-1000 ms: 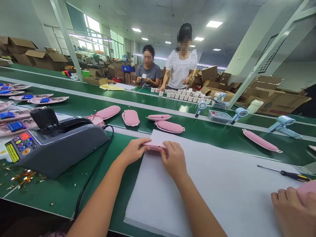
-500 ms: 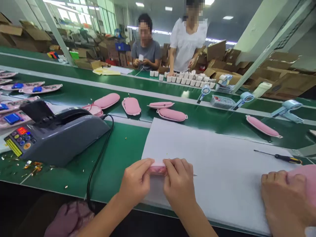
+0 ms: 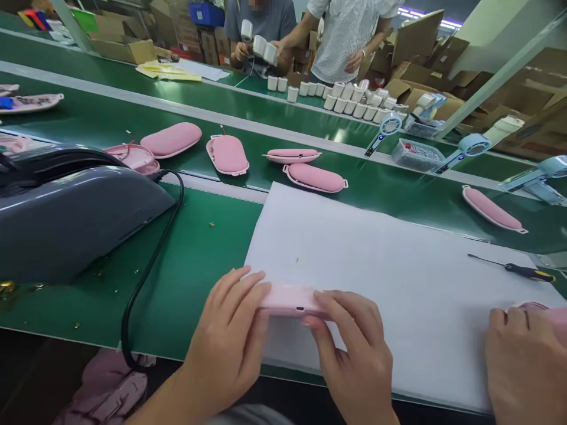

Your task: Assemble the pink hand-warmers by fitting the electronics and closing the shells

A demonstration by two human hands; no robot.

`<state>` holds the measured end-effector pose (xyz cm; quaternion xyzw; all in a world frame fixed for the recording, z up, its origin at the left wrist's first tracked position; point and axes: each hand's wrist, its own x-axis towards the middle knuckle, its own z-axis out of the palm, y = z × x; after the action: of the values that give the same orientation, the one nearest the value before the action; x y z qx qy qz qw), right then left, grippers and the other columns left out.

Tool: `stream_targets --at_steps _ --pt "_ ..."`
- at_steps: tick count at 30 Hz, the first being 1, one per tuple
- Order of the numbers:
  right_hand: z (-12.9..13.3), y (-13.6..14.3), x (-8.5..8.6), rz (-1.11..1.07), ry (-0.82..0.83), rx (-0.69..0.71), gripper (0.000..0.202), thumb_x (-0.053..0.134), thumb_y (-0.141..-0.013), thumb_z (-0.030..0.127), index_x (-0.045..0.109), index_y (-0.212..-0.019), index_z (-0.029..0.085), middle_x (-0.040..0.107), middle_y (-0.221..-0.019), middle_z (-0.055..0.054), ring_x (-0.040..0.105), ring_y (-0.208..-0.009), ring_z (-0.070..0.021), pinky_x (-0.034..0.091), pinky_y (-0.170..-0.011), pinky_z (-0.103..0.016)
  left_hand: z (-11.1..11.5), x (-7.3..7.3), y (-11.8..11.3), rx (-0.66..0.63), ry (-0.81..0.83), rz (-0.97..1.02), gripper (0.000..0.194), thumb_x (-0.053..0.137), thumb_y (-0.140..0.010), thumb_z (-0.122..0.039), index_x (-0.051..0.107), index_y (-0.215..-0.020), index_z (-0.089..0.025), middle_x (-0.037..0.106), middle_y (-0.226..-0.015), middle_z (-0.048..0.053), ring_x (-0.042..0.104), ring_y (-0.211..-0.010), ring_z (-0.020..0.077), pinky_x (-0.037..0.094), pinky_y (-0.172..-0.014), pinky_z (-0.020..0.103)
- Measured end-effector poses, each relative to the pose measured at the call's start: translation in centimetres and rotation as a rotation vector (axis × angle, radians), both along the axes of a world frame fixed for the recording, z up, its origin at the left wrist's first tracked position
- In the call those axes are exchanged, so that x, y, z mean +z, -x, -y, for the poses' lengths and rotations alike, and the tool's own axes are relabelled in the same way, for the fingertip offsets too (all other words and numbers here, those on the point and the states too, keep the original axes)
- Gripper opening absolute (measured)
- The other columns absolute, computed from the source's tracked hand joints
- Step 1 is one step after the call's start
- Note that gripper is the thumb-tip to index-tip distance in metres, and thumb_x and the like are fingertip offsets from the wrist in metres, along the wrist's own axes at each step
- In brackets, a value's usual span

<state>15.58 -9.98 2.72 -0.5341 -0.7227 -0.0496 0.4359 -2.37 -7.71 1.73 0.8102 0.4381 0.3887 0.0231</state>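
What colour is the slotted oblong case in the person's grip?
Pale pink; the oblong case shows best in the head view.

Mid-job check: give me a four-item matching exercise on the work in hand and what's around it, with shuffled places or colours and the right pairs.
Things
1. Case between the left hand and right hand
2. Screwdriver
3. Cable
4. Yellow sheets

Places or colours
A. Black, curving beside the grey machine
B. Lying on the right part of the white sheet
C. On the far green surface, by an open carton
D. Pink

Right pairs: 1-D, 2-B, 3-A, 4-C
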Motion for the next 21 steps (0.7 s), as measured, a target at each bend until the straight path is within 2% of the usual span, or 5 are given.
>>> stream_targets --at_steps 2,5,13,16,21 --pt "0.0 -0.1 0.0 -0.034 0.015 0.013 0.016 0.058 -0.089 0.020 0.061 -0.104 0.019 0.059 -0.090 -0.007 0.054 -0.086 -0.0191 0.048 -0.074 -0.033 0.2 -0.1 -0.7 0.050 -0.025 -0.022 0.028 0.051 -0.086 -0.019 0.055 -0.114 -0.014 0.063 -0.114 0.014 0.052 -0.116 0.0288 0.039 -0.102 0.048" --pt "0.0 -0.1 -0.3 -0.032 0.030 0.016 0.016 0.055 -0.091 0.026 0.060 -0.105 0.020 0.058 -0.091 -0.007 0.054 -0.086 -0.0198 0.048 -0.074 -0.033 0.1 0.0 -1.6 0.067 -0.073 -0.010 0.021 0.054 -0.086 -0.026 0.059 -0.105 -0.017 0.068 -0.099 0.009 0.058 -0.099 0.0252 0.041 -0.094 0.044" --pt "-1.1 0.5 -1.2 -0.008 0.001 -0.036 0.018 0.054 -0.087 0.011 0.061 -0.104 0.015 0.060 -0.089 -0.007 0.054 -0.079 -0.0175 0.046 -0.070 -0.032 -1.5 1.2 -2.6 0.095 -0.053 0.126 0.017 0.052 -0.082 -0.012 0.062 -0.093 -0.020 0.071 -0.082 0.000 0.061 -0.075 0.0161 0.039 -0.073 0.032" --pt "-2.6 -0.7 -0.2 -0.025 0.127 0.055 0.021 0.054 -0.087 0.016 0.062 -0.106 0.020 0.064 -0.087 -0.005 0.057 -0.076 -0.0171 0.049 -0.066 -0.029 -2.8 1.5 -2.3 0.093 -0.018 0.109 0.015 0.051 -0.083 -0.015 0.062 -0.089 -0.021 0.070 -0.078 -0.002 0.060 -0.069 0.0143 0.038 -0.068 0.031" --pt "-4.7 -3.8 2.3 -0.220 0.570 0.091 0.030 0.058 -0.083 0.029 0.063 -0.112 0.024 0.069 -0.104 -0.004 0.064 -0.090 -0.0209 0.052 -0.080 -0.032 -7.0 2.8 -2.3 0.001 0.052 0.129 0.012 0.053 -0.083 -0.018 0.063 -0.086 -0.024 0.069 -0.079 -0.002 0.061 -0.073 0.0148 0.043 -0.068 0.029"
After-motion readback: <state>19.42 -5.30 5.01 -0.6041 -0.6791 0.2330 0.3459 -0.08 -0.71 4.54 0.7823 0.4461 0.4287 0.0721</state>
